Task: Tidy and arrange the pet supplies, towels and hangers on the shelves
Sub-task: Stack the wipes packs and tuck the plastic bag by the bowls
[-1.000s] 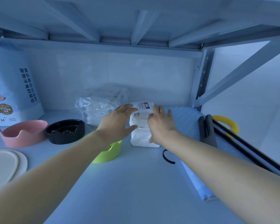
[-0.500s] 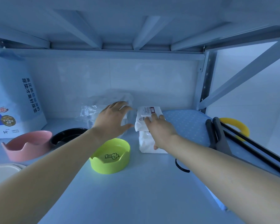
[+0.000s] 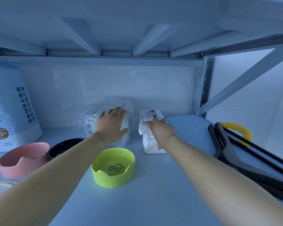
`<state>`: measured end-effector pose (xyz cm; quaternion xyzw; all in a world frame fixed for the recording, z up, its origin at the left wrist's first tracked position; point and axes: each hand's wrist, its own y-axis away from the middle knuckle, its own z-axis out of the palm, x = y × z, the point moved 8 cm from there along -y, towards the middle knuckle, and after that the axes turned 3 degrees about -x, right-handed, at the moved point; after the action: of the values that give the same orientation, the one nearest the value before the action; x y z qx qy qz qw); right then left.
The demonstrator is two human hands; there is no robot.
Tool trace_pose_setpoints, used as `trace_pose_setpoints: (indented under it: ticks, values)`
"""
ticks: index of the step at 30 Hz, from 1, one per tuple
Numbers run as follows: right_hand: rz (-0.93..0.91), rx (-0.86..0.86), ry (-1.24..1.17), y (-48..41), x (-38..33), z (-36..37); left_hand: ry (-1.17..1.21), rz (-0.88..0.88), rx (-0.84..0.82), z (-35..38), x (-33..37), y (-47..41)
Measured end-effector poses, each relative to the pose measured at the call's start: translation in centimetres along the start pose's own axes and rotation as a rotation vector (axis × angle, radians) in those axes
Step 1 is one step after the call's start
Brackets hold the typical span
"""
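Note:
Two white wipe packs [image 3: 148, 121] lie stacked near the back of the shelf [image 3: 153, 193]. My right hand [image 3: 160, 129] rests on the upper pack, fingers laid over its right edge and thumb down the side of the lower pack. Left of them sits a crinkled clear plastic bag [image 3: 88, 121] with white contents. My left hand [image 3: 111, 124] lies flat on that bag with fingers spread. A lime green pet bowl [image 3: 113, 167] stands in front of both, between my forearms.
A pink bowl [image 3: 21, 160] and a black bowl [image 3: 59, 147] stand at the left, before a tall blue pet-pad bag [image 3: 11, 111]. A white lid [image 3: 0, 185] shows at the left edge. At right lie a blue dotted pad [image 3: 188, 129], grey-black hangers [image 3: 235, 152] and a yellow ring [image 3: 242, 132].
My left hand left the wipe packs and moved left onto the plastic bag. My right hand stayed on the packs, which now sit closer to the back wall.

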<state>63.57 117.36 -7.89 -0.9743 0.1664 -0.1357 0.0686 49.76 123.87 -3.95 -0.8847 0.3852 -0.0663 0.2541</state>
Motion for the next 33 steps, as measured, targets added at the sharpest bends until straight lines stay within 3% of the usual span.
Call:
trace_pose_setpoints:
  ticks: [20,33]
  values:
    - [0.016,0.048,-0.09,-2.1,0.5,0.7,-0.007,-0.122,0.022,1.1,-1.2,-0.6]
    - [0.03,0.121,0.021,-3.7,0.1,1.2,-0.043,-0.118,0.064,1.0,-1.2,-0.6]
